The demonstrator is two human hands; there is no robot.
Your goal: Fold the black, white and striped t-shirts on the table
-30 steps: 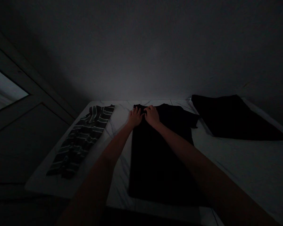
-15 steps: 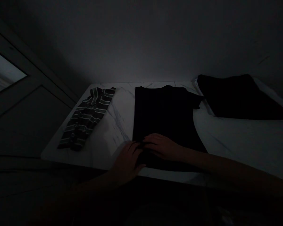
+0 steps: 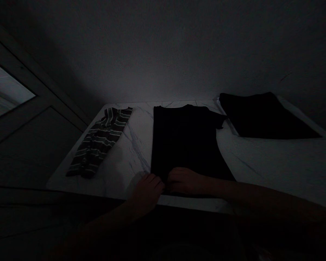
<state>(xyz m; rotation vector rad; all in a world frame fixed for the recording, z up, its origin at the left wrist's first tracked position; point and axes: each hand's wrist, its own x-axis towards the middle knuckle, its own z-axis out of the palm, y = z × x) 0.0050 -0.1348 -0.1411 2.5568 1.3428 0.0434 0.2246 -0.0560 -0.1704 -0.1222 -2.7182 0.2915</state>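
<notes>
A black T-shirt (image 3: pixel 186 141) lies spread on the marble-patterned table, its neckline toward the wall and one short sleeve out to the right. My left hand (image 3: pixel 149 188) is at the shirt's lower left corner, fingers curled and closed on the fabric. Close beside it, my right hand (image 3: pixel 183 180) rests over the lower part of the shirt, its fingers bent down and closed on the cloth. The fingertips of both hands are hard to see in the dim light.
On the left of the table (image 3: pixel 119 185) lies a folded striped garment (image 3: pixel 99 143). A dark folded cloth (image 3: pixel 266 117) with a pale edge is at the back right. A wall (image 3: pixel 165 54) runs behind the table, and a panelled door (image 3: pixel 43 123) stands at the left.
Both hands have moved slightly nearer the table's front edge, and their fingers, straighter before, have curled in on the shirt's lower left part. The view has shifted a little.
</notes>
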